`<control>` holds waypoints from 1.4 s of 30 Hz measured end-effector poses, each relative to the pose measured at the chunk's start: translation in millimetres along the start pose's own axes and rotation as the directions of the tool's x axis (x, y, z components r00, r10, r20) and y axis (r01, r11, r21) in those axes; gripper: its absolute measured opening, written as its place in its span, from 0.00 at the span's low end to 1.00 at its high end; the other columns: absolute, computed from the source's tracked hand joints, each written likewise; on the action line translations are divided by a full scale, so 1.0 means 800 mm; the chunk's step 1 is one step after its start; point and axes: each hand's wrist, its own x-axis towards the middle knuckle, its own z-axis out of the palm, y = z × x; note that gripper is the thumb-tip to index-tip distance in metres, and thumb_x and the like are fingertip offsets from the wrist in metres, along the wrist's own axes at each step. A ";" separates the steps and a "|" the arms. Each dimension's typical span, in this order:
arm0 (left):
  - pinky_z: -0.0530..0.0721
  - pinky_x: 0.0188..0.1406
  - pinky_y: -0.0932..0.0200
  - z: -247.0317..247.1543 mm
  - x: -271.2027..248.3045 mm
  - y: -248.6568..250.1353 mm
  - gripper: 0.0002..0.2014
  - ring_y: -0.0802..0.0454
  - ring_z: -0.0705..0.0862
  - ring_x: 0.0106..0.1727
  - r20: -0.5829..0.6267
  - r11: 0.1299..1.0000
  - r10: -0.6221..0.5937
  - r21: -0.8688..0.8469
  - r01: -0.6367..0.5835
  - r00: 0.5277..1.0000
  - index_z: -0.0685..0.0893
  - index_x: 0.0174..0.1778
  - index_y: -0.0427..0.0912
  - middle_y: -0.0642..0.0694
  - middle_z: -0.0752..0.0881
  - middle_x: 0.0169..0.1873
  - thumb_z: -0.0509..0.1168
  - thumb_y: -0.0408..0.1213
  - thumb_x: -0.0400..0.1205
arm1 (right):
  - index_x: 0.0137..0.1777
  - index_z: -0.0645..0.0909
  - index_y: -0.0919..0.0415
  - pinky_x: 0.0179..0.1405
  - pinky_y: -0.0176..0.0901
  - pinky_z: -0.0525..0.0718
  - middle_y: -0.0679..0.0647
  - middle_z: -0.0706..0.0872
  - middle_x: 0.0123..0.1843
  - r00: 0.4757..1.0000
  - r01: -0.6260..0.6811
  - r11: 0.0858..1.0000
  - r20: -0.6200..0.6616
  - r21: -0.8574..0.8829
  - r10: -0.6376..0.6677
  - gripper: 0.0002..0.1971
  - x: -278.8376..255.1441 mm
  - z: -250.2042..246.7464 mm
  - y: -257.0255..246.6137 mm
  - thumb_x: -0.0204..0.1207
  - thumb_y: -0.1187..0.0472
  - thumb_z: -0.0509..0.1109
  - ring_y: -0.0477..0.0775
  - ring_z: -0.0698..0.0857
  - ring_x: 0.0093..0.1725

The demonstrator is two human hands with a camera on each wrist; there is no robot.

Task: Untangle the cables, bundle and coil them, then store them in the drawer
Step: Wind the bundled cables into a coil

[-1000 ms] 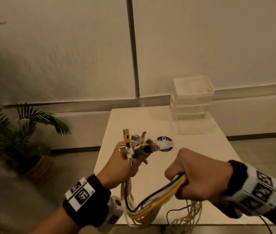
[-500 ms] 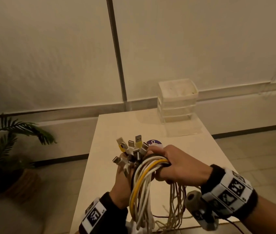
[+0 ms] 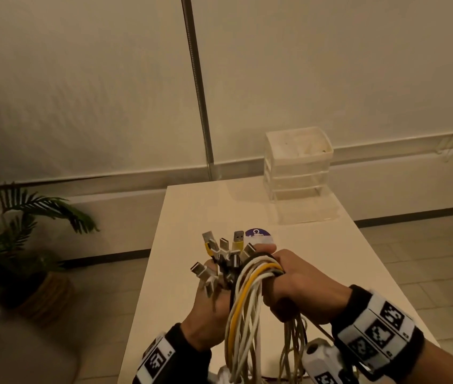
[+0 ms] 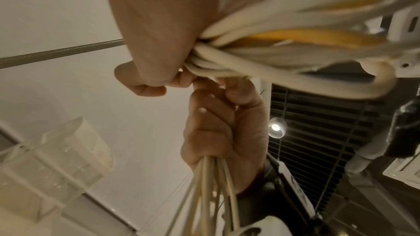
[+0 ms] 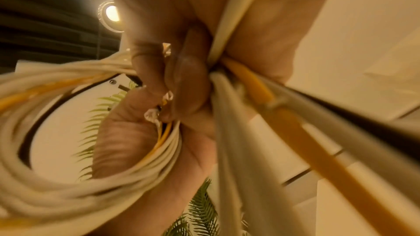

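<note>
The left hand (image 3: 208, 309) clamps the USB cables (image 3: 247, 300) below their plugs while the right hand (image 3: 300, 289), fisted round the slack, lays a loop against it, apparently coiling.

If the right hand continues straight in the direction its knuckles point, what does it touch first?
Most likely the left hand: the right hand, gripping the white and yellow cable bundle, points left at it, and they already nearly touch. Depth is unclear.

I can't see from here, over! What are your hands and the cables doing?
Left hand grips plug ends. Right hand loops cables over. Drawer unit ahead on table, path open.
</note>
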 end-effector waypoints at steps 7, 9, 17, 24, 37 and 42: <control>0.86 0.49 0.61 -0.012 0.004 -0.026 0.23 0.60 0.90 0.46 -0.120 0.999 0.040 0.015 -0.039 0.992 0.92 0.37 0.67 0.57 0.93 0.38 0.81 0.69 0.49 | 0.39 0.82 0.44 0.23 0.42 0.75 0.51 0.75 0.28 0.990 -0.058 0.998 0.130 -0.023 0.061 0.24 0.001 -0.003 0.004 0.56 0.77 0.62 0.55 0.70 0.25; 0.86 0.55 0.43 -0.013 0.007 -0.034 0.16 0.46 0.89 0.48 -0.183 1.000 0.007 0.026 -0.002 0.983 0.94 0.40 0.56 0.47 0.92 0.39 0.81 0.59 0.60 | 0.38 0.80 0.43 0.24 0.44 0.75 0.50 0.73 0.27 0.988 -0.081 0.993 0.124 -0.087 0.091 0.24 -0.001 -0.004 0.003 0.57 0.77 0.63 0.54 0.70 0.25; 0.84 0.27 0.66 0.015 0.008 -0.031 0.23 0.58 0.84 0.23 -0.101 0.996 -0.093 -0.019 0.091 0.991 0.89 0.22 0.39 0.47 0.85 0.20 0.63 0.36 0.83 | 0.37 0.82 0.58 0.52 0.66 0.85 0.65 0.82 0.40 0.971 -0.160 0.909 0.103 -0.384 0.215 0.06 -0.013 0.002 0.005 0.64 0.68 0.66 0.64 0.82 0.38; 0.76 0.67 0.61 0.000 0.018 -0.050 0.15 0.71 0.85 0.53 0.127 0.974 0.030 -0.228 0.000 0.991 0.90 0.56 0.63 0.65 0.90 0.47 0.64 0.56 0.77 | 0.65 0.75 0.60 0.66 0.35 0.77 0.53 0.83 0.61 0.999 -0.047 0.960 0.014 -0.275 0.053 0.15 -0.012 0.007 0.022 0.79 0.66 0.66 0.38 0.82 0.59; 0.80 0.21 0.60 -0.031 0.044 -0.012 0.10 0.52 0.79 0.20 -0.451 0.945 0.120 -0.221 -0.240 0.884 0.78 0.39 0.38 0.45 0.79 0.22 0.69 0.40 0.78 | 0.50 0.79 0.67 0.49 0.58 0.85 0.63 0.86 0.40 0.968 -0.226 0.974 0.117 0.001 0.224 0.22 -0.031 -0.007 0.058 0.73 0.46 0.71 0.62 0.86 0.39; 0.71 0.22 0.61 -0.041 0.060 0.020 0.13 0.49 0.71 0.20 -0.565 0.981 0.125 -0.053 -0.187 0.815 0.72 0.33 0.30 0.38 0.70 0.21 0.56 0.24 0.85 | 0.34 0.78 0.59 0.43 0.54 0.84 0.54 0.80 0.27 0.941 -0.329 0.937 0.045 -0.114 0.336 0.16 -0.015 0.013 0.074 0.70 0.48 0.75 0.52 0.80 0.25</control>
